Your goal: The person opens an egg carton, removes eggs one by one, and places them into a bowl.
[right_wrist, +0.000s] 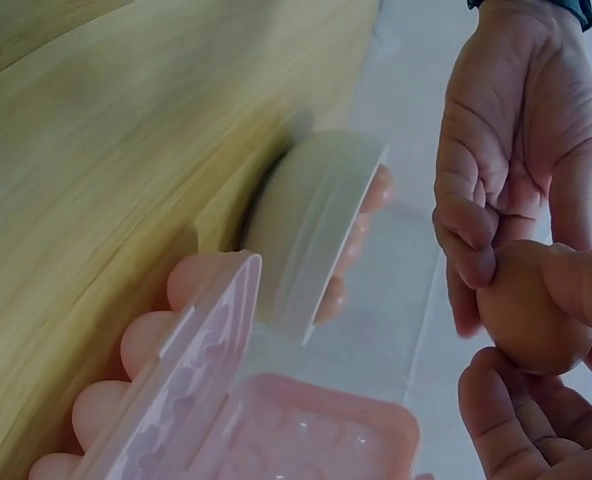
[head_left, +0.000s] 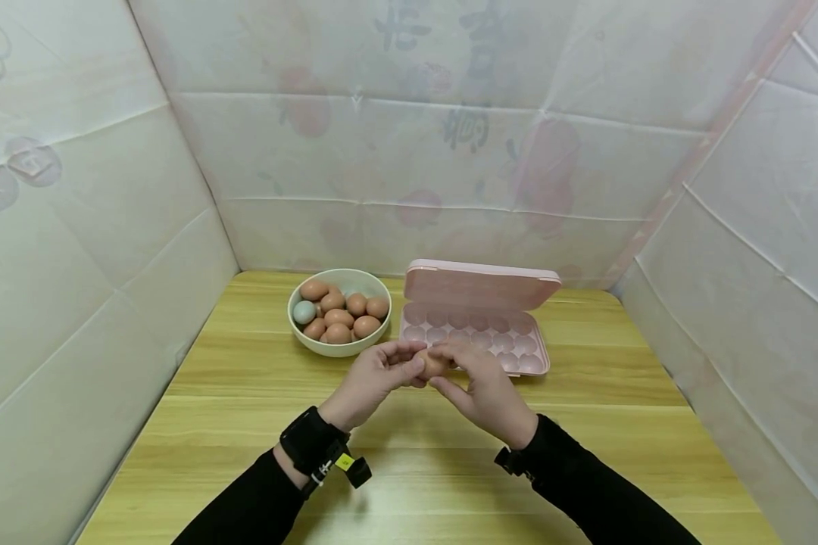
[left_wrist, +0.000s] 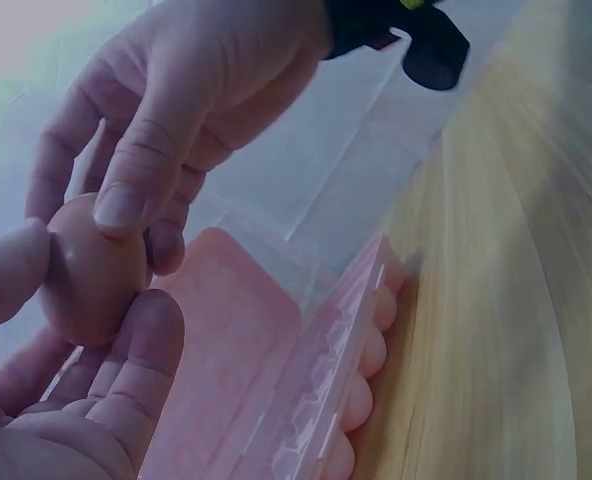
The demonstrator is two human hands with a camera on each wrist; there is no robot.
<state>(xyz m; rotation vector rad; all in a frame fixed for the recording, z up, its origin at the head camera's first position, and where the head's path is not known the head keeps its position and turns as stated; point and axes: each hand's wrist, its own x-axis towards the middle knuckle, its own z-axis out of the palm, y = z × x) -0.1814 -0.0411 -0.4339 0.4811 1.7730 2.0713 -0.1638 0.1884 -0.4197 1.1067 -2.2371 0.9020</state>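
Observation:
A brown egg (head_left: 433,365) is held between both hands above the table, in front of the pink egg box. My left hand (head_left: 368,384) pinches it from the left, the thumb against the shell. From the other side my right hand (head_left: 482,387) grips the same egg (left_wrist: 88,272) with thumb and fingertips, as the left wrist view shows. The pink egg box (head_left: 544,362) lies with its lid (head_left: 480,288) raised; the cups I can see hold no eggs. Left of it stands a pale bowl (head_left: 300,338) heaped with brown eggs (head_left: 338,319) and one bluish egg (head_left: 304,312).
A wooden table (head_left: 245,393) carries everything. Pale printed sheets hang as a back wall (head_left: 409,166), a left wall (head_left: 95,250) and a right wall (head_left: 743,303). The bowl and the raised lid stand close to the back wall.

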